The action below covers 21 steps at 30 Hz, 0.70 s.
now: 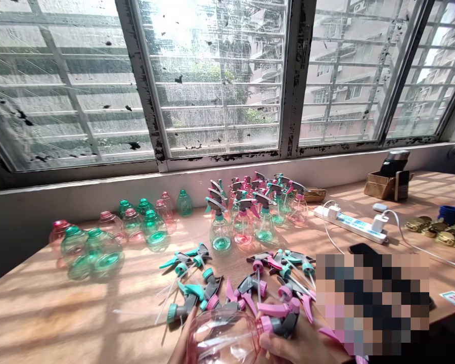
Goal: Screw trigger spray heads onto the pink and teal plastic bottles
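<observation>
At the bottom centre I hold a clear pink spray bottle (222,336) on its side. My left hand (182,344) cups the bottle's body from below, fingers closed round it. My right hand (288,346) grips the pink and grey trigger head (280,318) at the bottle's neck. Just beyond lies a loose pile of trigger heads (246,283), pink and teal, with thin dip tubes sticking out.
Capless green and pink bottles (98,247) stand at the left of the wooden table (41,308). Assembled spray bottles (250,212) cluster near the window sill. A white power strip (351,222) with chargers, gold lids (440,230) and a small box (382,184) sit at the right.
</observation>
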Tool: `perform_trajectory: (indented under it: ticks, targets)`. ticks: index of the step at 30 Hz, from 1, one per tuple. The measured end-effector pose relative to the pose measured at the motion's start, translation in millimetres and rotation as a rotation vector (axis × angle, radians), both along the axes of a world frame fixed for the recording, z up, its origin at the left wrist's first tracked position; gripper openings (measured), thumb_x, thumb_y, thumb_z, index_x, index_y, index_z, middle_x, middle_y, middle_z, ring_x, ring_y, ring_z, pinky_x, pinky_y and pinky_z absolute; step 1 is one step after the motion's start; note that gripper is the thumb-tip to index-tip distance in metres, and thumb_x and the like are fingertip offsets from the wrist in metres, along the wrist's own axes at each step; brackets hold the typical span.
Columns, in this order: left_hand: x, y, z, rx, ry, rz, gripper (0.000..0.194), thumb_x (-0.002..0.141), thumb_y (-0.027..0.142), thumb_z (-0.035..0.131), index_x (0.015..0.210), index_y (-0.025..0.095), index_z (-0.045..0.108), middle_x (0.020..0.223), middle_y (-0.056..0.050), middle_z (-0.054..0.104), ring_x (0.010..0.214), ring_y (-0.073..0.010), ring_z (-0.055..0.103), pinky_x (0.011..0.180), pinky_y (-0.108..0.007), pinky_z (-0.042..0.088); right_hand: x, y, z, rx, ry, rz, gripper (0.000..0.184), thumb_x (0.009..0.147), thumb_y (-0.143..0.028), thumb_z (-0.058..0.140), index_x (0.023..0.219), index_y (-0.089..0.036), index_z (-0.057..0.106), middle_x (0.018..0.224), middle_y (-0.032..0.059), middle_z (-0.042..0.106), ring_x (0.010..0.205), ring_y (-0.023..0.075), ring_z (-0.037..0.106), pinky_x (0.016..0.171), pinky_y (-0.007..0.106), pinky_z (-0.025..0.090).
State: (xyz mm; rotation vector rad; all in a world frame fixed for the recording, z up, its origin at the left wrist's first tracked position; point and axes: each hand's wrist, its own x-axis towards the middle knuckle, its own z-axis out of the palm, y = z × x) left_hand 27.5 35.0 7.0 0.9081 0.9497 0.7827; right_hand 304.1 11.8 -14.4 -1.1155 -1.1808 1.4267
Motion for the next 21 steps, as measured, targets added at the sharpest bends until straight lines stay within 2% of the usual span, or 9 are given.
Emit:
perform_trajectory:
  ticks: [3, 6, 10, 13, 17, 21]
  targets:
    - [0.3, 4.9, 3.0, -0.019, 0.024, -0.040, 0.106, 0.088, 0.080, 0.067, 0.173, 0.028, 0.031, 0.137, -0.015, 0.080, 0.137, -0.0462, 0.069, 0.121, -0.061, 0.048, -0.5, -1.1, 3.0, -0.029, 0.033, 0.005, 0.063, 0.059, -0.068, 0.100, 0.092, -0.018, 0.079, 0.067, -0.0008, 0.069, 0.060, 0.0145, 0.059, 0.061, 0.027, 0.047]
    - [2.0, 8.3, 6.0, -0.019, 0.020, -0.066, 0.106, 0.088, 0.081, 0.067, 0.173, 0.030, 0.031, 0.143, -0.014, 0.078, 0.140, -0.0476, 0.066, 0.120, -0.063, 0.049, -1.2, -1.4, 5.3, -0.026, 0.023, 0.019, 0.062, 0.059, -0.065, 0.101, 0.088, -0.017, 0.077, 0.064, -0.0015, 0.068, 0.060, 0.0132, 0.057, 0.062, 0.026, 0.045]
    - [6.0, 9.0, 8.7, -0.004, 0.017, -0.066, 0.110, 0.084, 0.081, 0.071, 0.172, 0.029, 0.033, 0.145, -0.014, 0.076, 0.142, -0.0485, 0.064, 0.118, -0.062, 0.051, -1.4, 0.0, 1.2, -0.040, 0.024, -0.009, 0.065, 0.056, -0.067, 0.102, 0.089, -0.017, 0.075, 0.064, -0.0025, 0.065, 0.061, 0.0140, 0.057, 0.061, 0.026, 0.047]
    - [8.4, 6.2, 10.2, -0.022, 0.027, -0.041, 0.106, 0.087, 0.083, 0.066, 0.172, 0.029, 0.033, 0.145, -0.013, 0.076, 0.140, -0.0468, 0.066, 0.118, -0.060, 0.052, -0.9, 1.9, -2.5, -0.032, 0.030, 0.018, 0.066, 0.060, -0.071, 0.099, 0.089, -0.016, 0.077, 0.064, -0.0016, 0.064, 0.058, 0.0126, 0.055, 0.059, 0.026, 0.045]
    - [9.3, -2.0, 13.2, -0.002, -0.014, -0.007, 0.106, 0.086, 0.083, 0.067, 0.173, 0.035, 0.029, 0.156, -0.009, 0.068, 0.142, -0.0435, 0.066, 0.113, -0.053, 0.059, 0.5, 4.2, -2.6, -0.022, 0.006, 0.097, 0.063, 0.066, -0.072, 0.095, 0.080, -0.014, 0.077, 0.061, -0.0016, 0.061, 0.057, 0.0117, 0.054, 0.059, 0.025, 0.042]
    - [9.4, -6.5, 14.3, 0.013, -0.042, 0.016, 0.113, 0.080, 0.084, 0.073, 0.173, 0.041, 0.026, 0.163, -0.009, 0.062, 0.138, -0.0423, 0.070, 0.109, -0.052, 0.062, 1.9, 5.3, -3.8, 0.003, -0.036, 0.115, 0.065, 0.069, -0.077, 0.091, 0.076, -0.014, 0.075, 0.059, -0.0012, 0.060, 0.059, 0.0127, 0.054, 0.060, 0.025, 0.040]
